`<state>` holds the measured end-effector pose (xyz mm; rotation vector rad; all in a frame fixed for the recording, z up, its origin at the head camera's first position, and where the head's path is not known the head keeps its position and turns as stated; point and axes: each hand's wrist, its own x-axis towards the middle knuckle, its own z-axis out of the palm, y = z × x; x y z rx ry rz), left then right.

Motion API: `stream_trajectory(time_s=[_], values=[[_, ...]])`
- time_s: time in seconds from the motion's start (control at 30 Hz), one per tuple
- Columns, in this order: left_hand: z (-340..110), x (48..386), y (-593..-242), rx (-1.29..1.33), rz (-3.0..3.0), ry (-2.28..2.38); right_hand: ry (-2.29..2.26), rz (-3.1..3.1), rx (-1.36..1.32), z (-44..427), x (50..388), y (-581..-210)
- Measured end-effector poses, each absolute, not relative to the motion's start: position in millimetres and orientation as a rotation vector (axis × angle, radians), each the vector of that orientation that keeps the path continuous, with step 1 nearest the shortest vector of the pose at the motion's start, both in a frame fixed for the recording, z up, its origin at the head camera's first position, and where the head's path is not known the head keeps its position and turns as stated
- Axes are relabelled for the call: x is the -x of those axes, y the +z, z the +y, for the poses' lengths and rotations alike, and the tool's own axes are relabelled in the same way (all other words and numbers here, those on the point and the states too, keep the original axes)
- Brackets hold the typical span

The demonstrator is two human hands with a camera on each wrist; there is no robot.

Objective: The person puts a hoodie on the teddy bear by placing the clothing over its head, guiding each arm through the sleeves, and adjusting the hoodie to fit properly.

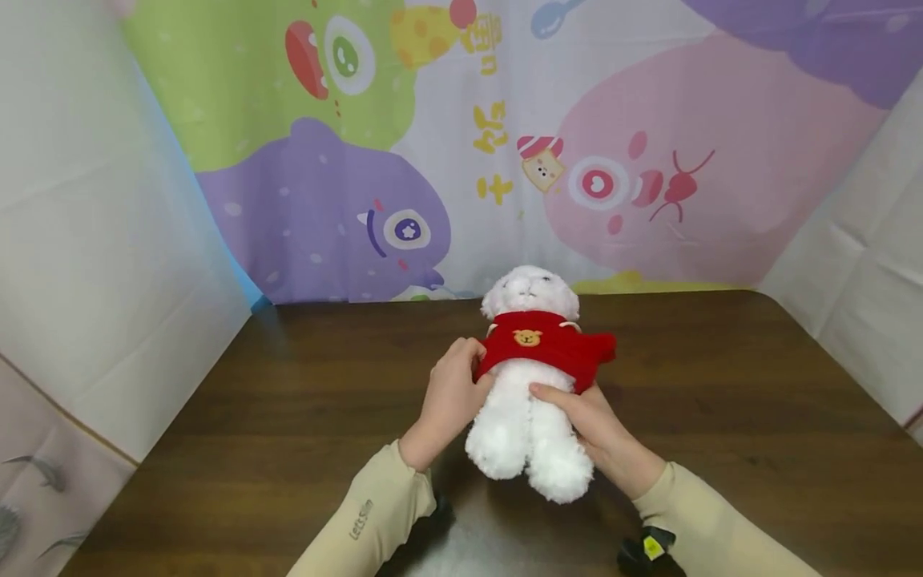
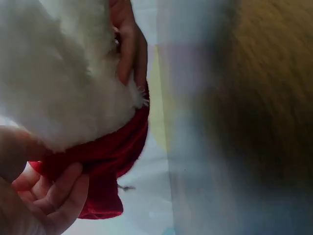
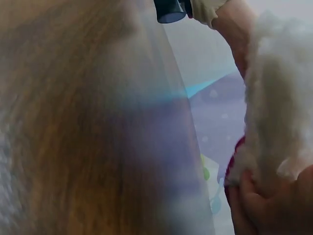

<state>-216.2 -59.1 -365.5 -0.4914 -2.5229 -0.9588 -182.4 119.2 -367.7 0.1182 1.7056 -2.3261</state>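
A white plush toy [image 1: 515, 401] with fluffy legs and a round head is held up over the table, its front towards the head camera. It wears a red top [image 1: 551, 351] with a small bear face on the chest. My left hand [image 1: 450, 393] pinches the top's edge at the toy's left side in the head view; in the left wrist view, curled fingers [image 2: 71, 188] lie against the red cloth. On the opposite side my right hand [image 1: 609, 433] grips the white lower body, thumb across the front. Its other fingers are mostly hidden behind the toy.
Beneath the toy spreads a dark brown wooden table [image 1: 288, 417]. A cartoon-printed cloth [image 1: 497, 240] hangs behind its far edge. White panels [image 1: 115, 200] flank both sides. Black wrist devices [image 1: 642, 553] sit under the sleeves.
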Motion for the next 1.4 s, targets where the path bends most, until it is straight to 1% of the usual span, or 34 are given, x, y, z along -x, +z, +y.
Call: stream_trajectory(time_s=[0.13,0.27,0.37,0.43,0.57,0.77,0.87,0.93,1.07,1.17,1.4], values=[[-57,212,-361,0.625,-2.499,-0.861,-2.438,1.714,-0.159,117,185,-378],[-55,207,-356,0.743,-2.541,-0.822,-2.441,1.82,-0.256,117,185,-378],[-54,205,-356,0.811,-2.557,-0.848,-2.393,1.894,-0.36,118,184,-377],[-53,206,-358,0.801,-2.544,-0.939,-2.356,1.931,-0.411,120,184,-376],[-50,210,-363,0.632,-2.461,-1.334,-2.306,2.032,-0.394,123,188,-373],[-45,213,-362,0.114,-2.346,-2.199,-2.272,2.016,-0.234,123,187,-372],[-45,210,-360,-0.022,-2.224,-2.651,-2.291,1.984,-0.129,121,185,-374],[-46,207,-357,-0.008,-2.112,-2.831,-2.301,2.01,-0.069,120,185,-375],[-47,199,-351,0.059,-1.973,-2.89,-2.286,2.121,0.12,121,189,-376],[-45,194,-349,0.054,-1.906,-2.884,-2.207,2.252,0.225,123,191,-377],[-41,189,-352,-0.071,-1.827,-2.933,-2.051,2.346,0.263,127,192,-381]])
